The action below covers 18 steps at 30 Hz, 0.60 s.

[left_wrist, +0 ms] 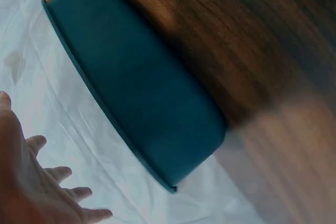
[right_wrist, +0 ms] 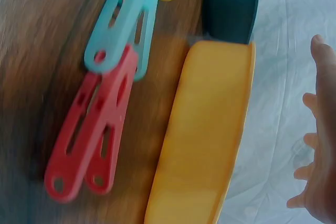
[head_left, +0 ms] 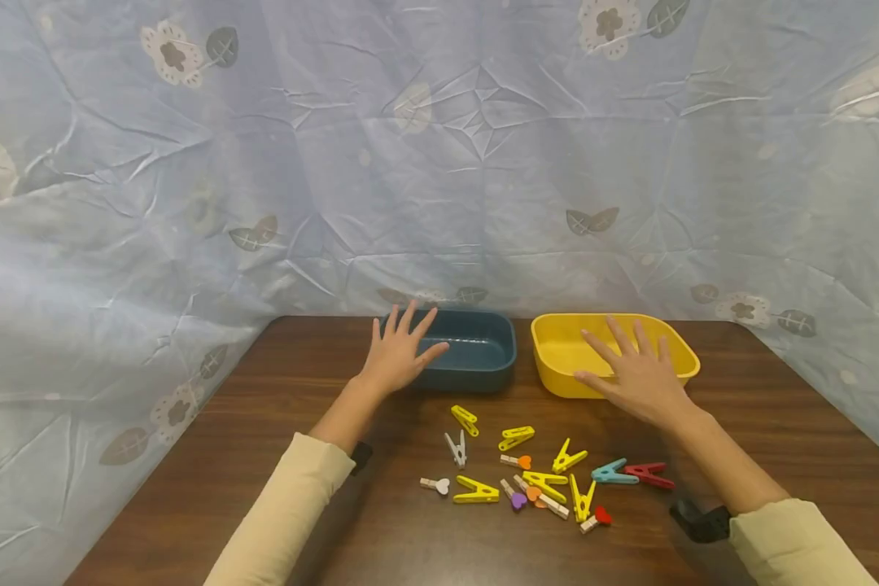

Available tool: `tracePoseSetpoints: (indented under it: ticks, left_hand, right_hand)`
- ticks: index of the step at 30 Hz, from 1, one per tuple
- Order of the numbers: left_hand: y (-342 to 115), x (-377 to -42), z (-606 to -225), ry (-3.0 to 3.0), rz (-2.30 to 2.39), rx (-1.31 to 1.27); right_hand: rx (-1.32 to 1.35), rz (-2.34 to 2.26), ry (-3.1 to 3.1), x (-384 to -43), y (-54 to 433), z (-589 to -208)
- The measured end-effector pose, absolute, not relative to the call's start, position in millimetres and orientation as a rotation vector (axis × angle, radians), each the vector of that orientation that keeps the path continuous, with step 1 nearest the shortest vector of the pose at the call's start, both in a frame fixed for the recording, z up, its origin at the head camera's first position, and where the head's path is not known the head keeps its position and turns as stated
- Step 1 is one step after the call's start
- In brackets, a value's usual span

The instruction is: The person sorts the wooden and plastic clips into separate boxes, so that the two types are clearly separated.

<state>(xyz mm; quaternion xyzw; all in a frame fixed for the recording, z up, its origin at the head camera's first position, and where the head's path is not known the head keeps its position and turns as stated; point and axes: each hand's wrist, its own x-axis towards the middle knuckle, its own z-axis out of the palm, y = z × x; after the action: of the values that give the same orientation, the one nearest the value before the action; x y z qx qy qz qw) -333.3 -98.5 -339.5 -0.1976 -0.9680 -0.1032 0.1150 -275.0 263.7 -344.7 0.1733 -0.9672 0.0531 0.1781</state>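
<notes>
My left hand [head_left: 395,356], fingers spread, hovers by the left end of a dark blue bin [head_left: 476,380]. Over the near right side of a yellow bin [head_left: 567,387] my right hand [head_left: 646,381] is held, also with spread fingers. Neither hand holds anything. Nearer me lie plastic clothespins: several yellow ones [head_left: 476,491], a grey one [head_left: 457,449], a light blue one [right_wrist: 118,30] and a red one [right_wrist: 92,135]. Among them are small wooden clothespins with hearts, such as a white heart [head_left: 442,486], a purple heart [head_left: 518,501] and a red heart [head_left: 603,515].
The brown wooden table [head_left: 264,464] carries both bins side by side at its far edge. Behind it hangs a pale floral cloth [head_left: 439,187], which also runs along both sides. A dark strap [head_left: 703,522] is on my right wrist.
</notes>
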Motion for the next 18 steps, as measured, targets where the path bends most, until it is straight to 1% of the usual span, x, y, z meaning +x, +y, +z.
tracePoseSetpoints:
  ticks: [6,13,18]
  left_hand:
    - [-117.8,-341.2,-351.5,-2.769,-0.735,-0.508]
    - [-136.2,-346.9,-368.3,-2.623,-1.339,-0.394]
    - [-144.5,-348.1,-380.3,-2.532,-1.582,-0.319]
  right_hand:
    - [0.584,0.141,-2.671,-271.8,242.5,-349.2]
    - [0.696,0.147,-2.659,-260.0,203.9,-356.9]
    - [0.815,0.236,-2.671,-247.2,176.1,-363.2]
